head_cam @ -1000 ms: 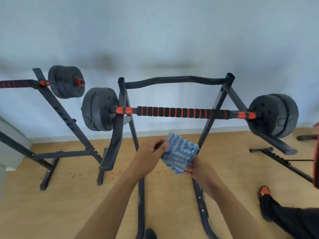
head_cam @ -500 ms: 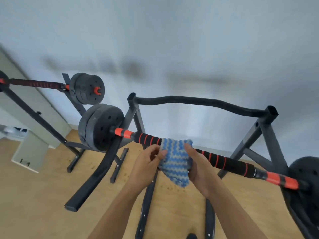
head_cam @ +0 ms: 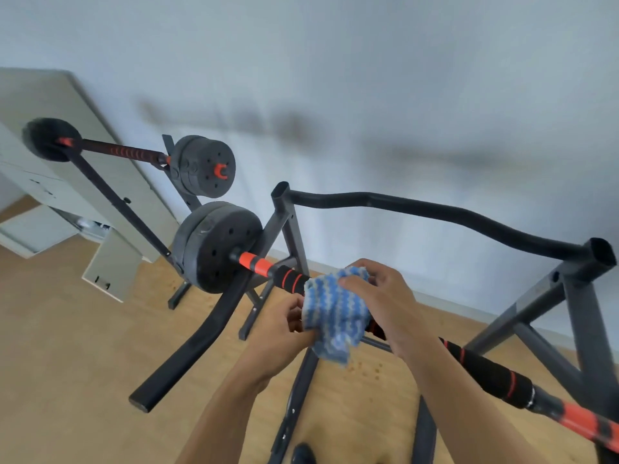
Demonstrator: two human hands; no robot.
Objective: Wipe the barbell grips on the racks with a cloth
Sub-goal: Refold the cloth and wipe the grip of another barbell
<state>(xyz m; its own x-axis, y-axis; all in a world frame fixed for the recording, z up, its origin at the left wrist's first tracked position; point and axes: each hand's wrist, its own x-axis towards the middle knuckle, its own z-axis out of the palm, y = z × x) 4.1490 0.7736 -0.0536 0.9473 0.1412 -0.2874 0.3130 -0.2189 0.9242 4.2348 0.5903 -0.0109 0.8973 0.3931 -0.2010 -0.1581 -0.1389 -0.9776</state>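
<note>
Both hands, left hand (head_cam: 281, 329) and right hand (head_cam: 385, 303), clamp their fingers on the blue cloth (head_cam: 335, 316) draped over the barbell grip (head_cam: 291, 281).

Left grip (head_cam: 284, 328): forearm reaching fwd, fingers curling, pinching cloth (head_cam: 335, 316) at lower edge. Right grip (head_cam: 382, 303): forearm extending fwd, fingers curling over cloth top.

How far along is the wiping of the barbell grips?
Done: nothing I can see. In hand: left hand and right hand hold the cloth on the near grip, by its left end. Left: the rest of that grip, then the far grip.
</note>
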